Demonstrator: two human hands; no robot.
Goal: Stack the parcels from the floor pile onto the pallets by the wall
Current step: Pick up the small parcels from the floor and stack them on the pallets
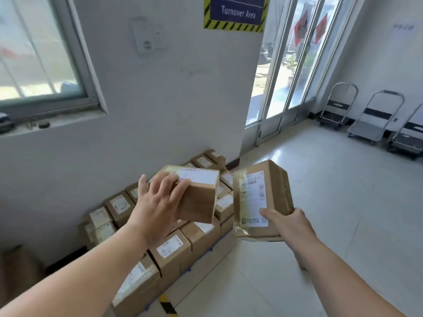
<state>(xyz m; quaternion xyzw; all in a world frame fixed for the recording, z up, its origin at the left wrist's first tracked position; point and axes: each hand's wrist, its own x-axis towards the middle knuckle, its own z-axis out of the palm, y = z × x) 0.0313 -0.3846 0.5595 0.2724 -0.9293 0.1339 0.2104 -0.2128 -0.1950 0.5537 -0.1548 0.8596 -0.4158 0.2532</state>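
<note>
My left hand (158,202) grips a small brown cardboard parcel (199,197) with a white label on top, held in the air above the stacked parcels. My right hand (288,223) holds a second, flatter brown parcel (263,197) from below, thumb on its white label, tilted up beside the first. Below both, several labelled brown parcels (169,248) lie packed in rows along the wall. A strip of blue pallet edge (215,244) shows under them at the floor.
A white wall with a window (39,53) rises behind the stack. Glass doors (286,72) stand at the back right. Three folded platform trolleys (370,120) lean at the far right wall. A pale tiled floor (320,236) spreads to the right; black-yellow floor tape (167,305) lies near the stack.
</note>
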